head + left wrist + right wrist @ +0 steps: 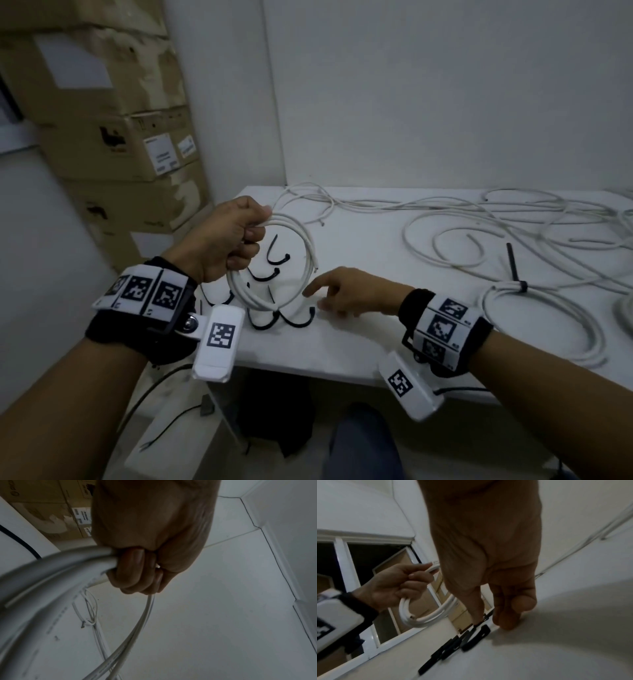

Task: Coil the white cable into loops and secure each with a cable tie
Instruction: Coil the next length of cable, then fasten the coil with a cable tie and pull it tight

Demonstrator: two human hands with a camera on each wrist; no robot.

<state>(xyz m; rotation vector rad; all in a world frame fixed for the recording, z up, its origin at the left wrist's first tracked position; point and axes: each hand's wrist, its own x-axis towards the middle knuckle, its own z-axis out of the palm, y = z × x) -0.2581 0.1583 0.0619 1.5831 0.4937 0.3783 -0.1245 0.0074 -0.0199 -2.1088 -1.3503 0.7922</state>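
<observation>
1. Head view: L hand [229, 236] is fisted round a coil of white cable [294, 236], several loops bunched together, held up over the near-left corner of the white table [359, 335]. One cut end of the coil points down on its right side.
2. R hand [346, 294] sits low over the table just right of the coil, fingers loosely spread, index finger stretched toward the coil's lower edge; it's holding nothing that I can see.
3. Black cable ties [277, 255] lie curled on the table under and around the coil, approx. six or seven.
4. Further right: loose white cable [479, 233] sprawled across the tabletop, plus a tied coil [548, 329] w/ a black tie cinched at its top. Cardboard boxes [113, 137] are stacked at left against the wall.
5. L wrist view: left hand's fingers [135, 566] are curled tight round the cable bundle [56, 572]; strands run out below the fist. More cable lies on the table beyond.
6. R wrist view: right hand's fingertips [506, 620] are down at the table surface, right by the row of black ties [476, 638]; can't tell if they touch one. The other hand w/ the coil is visible at left, clear of the table.
</observation>
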